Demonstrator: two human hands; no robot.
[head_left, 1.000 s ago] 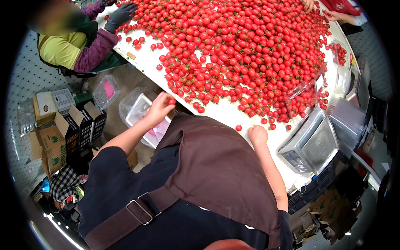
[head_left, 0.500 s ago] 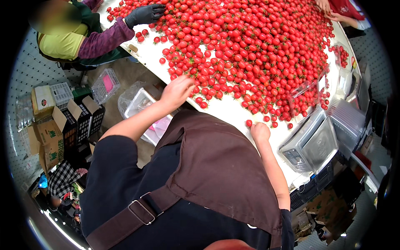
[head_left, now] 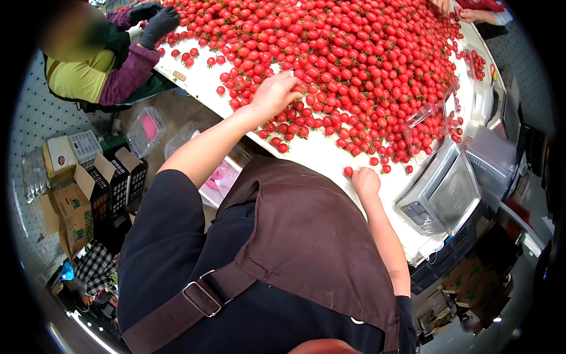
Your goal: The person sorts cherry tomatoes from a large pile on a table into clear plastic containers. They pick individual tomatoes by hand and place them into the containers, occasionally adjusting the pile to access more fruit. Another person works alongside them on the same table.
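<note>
A wide heap of red cherry tomatoes (head_left: 354, 65) with green stems covers most of the white table (head_left: 330, 154). My left hand (head_left: 276, 94) reaches over the near left part of the heap, fingers bent and apart above the tomatoes, with none visible in its grip. At the table's near edge, my right hand (head_left: 367, 182) is closed, knuckles up. A single cherry tomato (head_left: 348, 171) shows at its left side, apparently pinched by fingertips that are mostly hidden.
A scale (head_left: 433, 192) and stacked clear plastic containers (head_left: 489, 159) stand at the right. A clear clamshell box (head_left: 424, 127) lies against the heap. Across the left corner works a person in dark gloves (head_left: 159, 26); another person's hand (head_left: 471, 16) is at far right. Crates (head_left: 121, 174) sit lower left.
My left hand has moved right and forward, farther over the heap. The right hand and its tomato have barely shifted. The gloved hand at left has drawn back from the tomatoes.
</note>
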